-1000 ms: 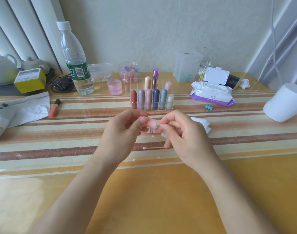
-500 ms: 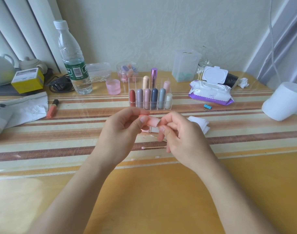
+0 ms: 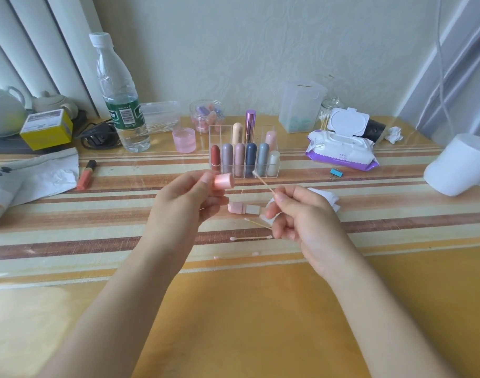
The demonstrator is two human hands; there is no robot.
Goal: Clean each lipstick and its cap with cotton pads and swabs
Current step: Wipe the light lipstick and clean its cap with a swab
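Above the table [image 3: 260, 323], my left hand [image 3: 178, 211] pinches a cap [image 3: 224, 180]; my right hand [image 3: 301, 216] pinches a swab [image 3: 263, 181] pointing toward 10 o'clock.

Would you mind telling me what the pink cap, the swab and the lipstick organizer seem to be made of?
Pink cap: probably plastic with a satin, slightly pearly finish, given its soft sheen. Swab: a thin tan stick, likely wood or bamboo, with a white fluffy tip that looks like cotton. Organizer: clear rigid plastic, perhaps acrylic, since the lipsticks show through its walls.
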